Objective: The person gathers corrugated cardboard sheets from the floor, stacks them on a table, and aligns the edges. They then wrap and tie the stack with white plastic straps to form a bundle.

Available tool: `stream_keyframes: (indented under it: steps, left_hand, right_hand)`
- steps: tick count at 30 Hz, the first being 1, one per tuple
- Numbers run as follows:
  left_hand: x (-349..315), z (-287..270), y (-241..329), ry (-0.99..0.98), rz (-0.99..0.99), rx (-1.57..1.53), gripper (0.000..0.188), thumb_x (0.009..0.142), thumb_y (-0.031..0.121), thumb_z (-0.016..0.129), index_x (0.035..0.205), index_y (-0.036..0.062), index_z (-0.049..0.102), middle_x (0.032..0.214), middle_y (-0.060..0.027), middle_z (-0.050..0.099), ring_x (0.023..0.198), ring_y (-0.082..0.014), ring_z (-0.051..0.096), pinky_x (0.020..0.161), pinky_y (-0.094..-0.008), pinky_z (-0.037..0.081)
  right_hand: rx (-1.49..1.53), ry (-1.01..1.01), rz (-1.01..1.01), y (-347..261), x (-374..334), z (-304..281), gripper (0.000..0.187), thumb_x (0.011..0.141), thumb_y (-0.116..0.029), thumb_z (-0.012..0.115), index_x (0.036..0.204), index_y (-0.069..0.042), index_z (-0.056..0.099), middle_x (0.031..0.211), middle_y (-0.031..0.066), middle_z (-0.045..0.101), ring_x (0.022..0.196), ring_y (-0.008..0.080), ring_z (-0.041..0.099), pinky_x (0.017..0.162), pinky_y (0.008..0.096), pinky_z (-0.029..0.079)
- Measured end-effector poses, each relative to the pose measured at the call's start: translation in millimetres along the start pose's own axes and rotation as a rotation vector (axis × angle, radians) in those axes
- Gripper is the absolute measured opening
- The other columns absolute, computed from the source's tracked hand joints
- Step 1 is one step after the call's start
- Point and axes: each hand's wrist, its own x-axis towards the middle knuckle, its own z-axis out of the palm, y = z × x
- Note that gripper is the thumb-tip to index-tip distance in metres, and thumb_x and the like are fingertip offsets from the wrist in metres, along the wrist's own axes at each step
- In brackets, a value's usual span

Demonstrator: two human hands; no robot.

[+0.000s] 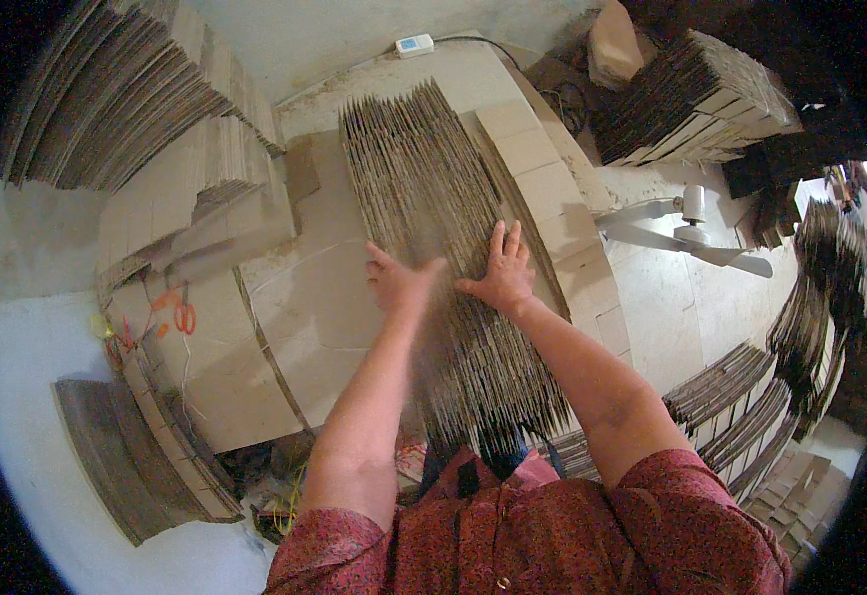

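Observation:
A long row of flat brown cardboard pieces (404, 159), packed on edge with their edges upward, runs from the far side of the work surface (305, 297) toward my body. My left hand (401, 286) is at the row's left side, thumb and fingers spread, its thumb over the edges. On the right part of the row, my right hand (503, 276) lies with its fingers apart and its thumb pointing left. Neither hand is closed round a piece. Slight blur covers the edges between my hands.
Tall cardboard stacks stand at the far left (126, 89) and far right (696, 99). Orange-handled scissors (185, 317) lie on cardboard at left. A small white device (415, 46) sits at the back. A white fan (691, 235) shows at right, above bundled cardboard (721, 387).

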Motion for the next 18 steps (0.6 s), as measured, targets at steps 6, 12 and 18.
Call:
stream_keyframes:
  steps: [6,12,18]
  left_hand:
    - [16,-6,-26,-0.026,0.015,0.003,0.12,0.056,0.044,0.077,0.139,0.0031,0.0,0.135,-0.0256,0.024,0.12,-0.0423,0.032,0.097,-0.0453,0.035]
    - [12,-20,-6,-0.061,-0.134,0.131,0.12,0.057,0.039,0.077,0.139,0.0038,-0.003,0.136,-0.0255,0.023,0.123,-0.0418,0.029,0.097,-0.0458,0.035]
    - [10,-29,-1,-0.077,-0.166,0.107,0.121,0.056,0.035,0.079,0.139,0.0046,-0.003,0.135,-0.0236,0.025,0.122,-0.0387,0.032,0.096,-0.0486,0.036]
  right_hand:
    - [0.022,-0.012,-0.003,-3,-3,-5,0.124,0.053,-0.053,0.077,0.141,-0.008,0.001,0.146,0.0177,0.0,0.126,0.0398,0.024,0.09,0.0533,0.038]
    - [0.02,-0.003,0.002,-1,-1,-1,0.124,0.054,-0.054,0.076,0.141,-0.008,0.001,0.146,0.018,-0.001,0.127,0.0397,0.023,0.09,0.0542,0.038]
    - [0.014,0.013,-0.01,-2,0,-1,0.125,0.054,-0.056,0.076,0.141,-0.008,0.0,0.146,0.0181,0.0,0.127,0.0392,0.023,0.092,0.0538,0.037]
